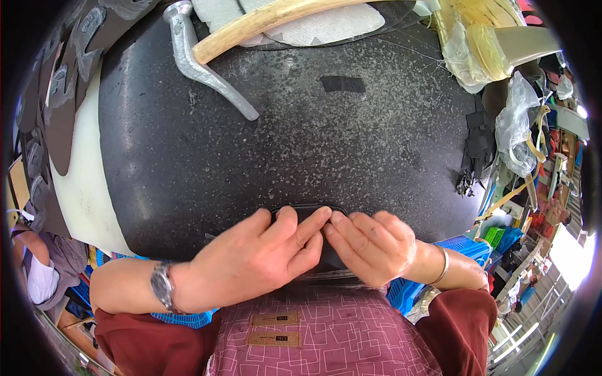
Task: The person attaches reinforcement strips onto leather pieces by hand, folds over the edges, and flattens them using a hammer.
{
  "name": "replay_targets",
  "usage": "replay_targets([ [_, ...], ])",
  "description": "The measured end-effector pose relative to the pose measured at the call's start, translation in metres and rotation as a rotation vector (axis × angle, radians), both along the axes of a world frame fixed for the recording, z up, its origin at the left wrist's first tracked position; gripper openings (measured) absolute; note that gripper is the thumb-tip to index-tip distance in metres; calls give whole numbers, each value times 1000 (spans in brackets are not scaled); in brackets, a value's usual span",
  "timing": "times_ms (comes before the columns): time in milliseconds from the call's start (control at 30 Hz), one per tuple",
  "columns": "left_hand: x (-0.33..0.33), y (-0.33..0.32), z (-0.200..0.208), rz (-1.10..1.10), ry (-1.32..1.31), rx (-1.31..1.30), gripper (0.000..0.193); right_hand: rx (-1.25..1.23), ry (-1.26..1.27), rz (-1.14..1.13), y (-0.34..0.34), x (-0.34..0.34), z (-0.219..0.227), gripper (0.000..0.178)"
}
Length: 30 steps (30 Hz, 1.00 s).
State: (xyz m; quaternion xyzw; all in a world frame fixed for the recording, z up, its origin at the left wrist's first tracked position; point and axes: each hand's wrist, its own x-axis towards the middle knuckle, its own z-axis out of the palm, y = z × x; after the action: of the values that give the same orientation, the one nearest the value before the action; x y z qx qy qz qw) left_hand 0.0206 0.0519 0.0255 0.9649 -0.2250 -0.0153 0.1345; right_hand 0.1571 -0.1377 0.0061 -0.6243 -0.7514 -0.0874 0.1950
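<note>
Black work surface (389, 156) (scuffed, speckled) | hammer (191, 66), far left | dark strip (343, 84), far middle | black scraps (480, 135), right edge

I see a grey-speckled black worktop (282, 150), a silver hammer head (188, 53) toward eleven o'clock, and a pale-squared maroon apron (354, 335) at six.
</note>
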Motion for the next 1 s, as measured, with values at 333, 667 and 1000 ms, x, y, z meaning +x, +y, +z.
replay_targets([
  [333,-38,18,0,-7,223,57,83,-164,-52,136,-3,16,9,37],
  [667,-25,27,-2,60,161,-332,90,-241,348,268,7,20,10,21],
  [1000,-22,19,-5,2,56,-149,84,-378,618,295,22,33,12,13],
])
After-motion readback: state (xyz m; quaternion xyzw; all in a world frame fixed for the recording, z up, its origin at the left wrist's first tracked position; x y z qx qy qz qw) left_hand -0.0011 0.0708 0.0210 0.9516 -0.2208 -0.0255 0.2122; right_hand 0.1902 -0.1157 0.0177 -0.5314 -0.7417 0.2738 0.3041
